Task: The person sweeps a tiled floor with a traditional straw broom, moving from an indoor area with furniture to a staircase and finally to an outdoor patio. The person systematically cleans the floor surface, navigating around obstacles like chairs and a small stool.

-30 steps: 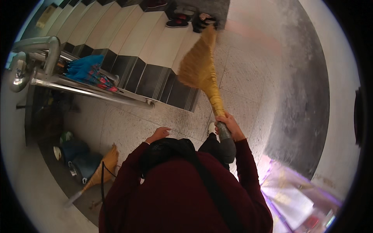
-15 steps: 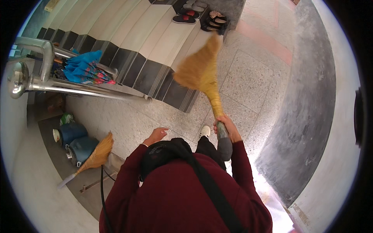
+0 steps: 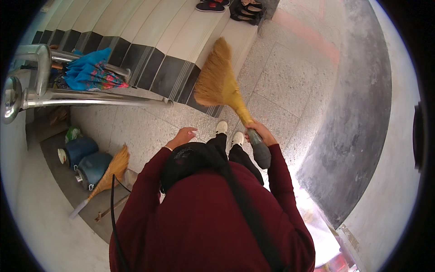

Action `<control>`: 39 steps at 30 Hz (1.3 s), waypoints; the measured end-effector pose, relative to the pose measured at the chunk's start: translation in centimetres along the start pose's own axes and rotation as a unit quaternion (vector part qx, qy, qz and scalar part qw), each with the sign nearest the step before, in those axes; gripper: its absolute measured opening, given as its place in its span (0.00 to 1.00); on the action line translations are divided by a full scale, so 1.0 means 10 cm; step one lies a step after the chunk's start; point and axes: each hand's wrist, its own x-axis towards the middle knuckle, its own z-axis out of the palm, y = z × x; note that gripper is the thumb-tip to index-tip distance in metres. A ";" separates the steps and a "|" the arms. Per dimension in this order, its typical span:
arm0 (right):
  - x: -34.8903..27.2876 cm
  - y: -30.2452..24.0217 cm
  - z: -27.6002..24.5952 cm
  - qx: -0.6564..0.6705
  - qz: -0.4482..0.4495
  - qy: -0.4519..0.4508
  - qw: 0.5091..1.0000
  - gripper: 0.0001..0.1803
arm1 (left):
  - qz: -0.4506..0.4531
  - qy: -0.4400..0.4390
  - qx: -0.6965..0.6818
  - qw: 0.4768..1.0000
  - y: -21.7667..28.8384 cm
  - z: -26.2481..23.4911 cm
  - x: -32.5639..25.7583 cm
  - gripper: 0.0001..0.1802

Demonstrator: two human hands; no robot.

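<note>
My right hand [image 3: 261, 133] is closed around the grey handle end of a broom [image 3: 218, 79]. Its yellow-wrapped neck runs up and left into a fan of tan bristles. The bristles are in front of the lower end of the stairs [image 3: 174, 72]; whether they touch a step I cannot tell. My left hand [image 3: 183, 136] hangs to the left of my body with loosely bent fingers, and I see nothing in it. My white shoes [image 3: 221, 127] stand on the speckled floor [image 3: 283, 86] below the broom.
Steel railing [image 3: 99, 97] crosses at left, with a blue flowered umbrella [image 3: 90, 70] by it. Two blue drums [image 3: 93, 167] and a second broom [image 3: 115, 167] are at lower left. Shoes [image 3: 247, 12] sit on the step at the top. A grey-banded wall [image 3: 358, 118] curves along the right.
The broom's bristles have swung left and the handle end has risen a little. The stairs and railing have shifted up and left in view. Both my shoes show now, where one did before.
</note>
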 end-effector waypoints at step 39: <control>-0.02 -1.91 -0.34 -0.072 -0.021 -0.018 0.997 0.26 | -0.023 0.016 -0.085 0.996 -0.12 -0.63 1.71 0.17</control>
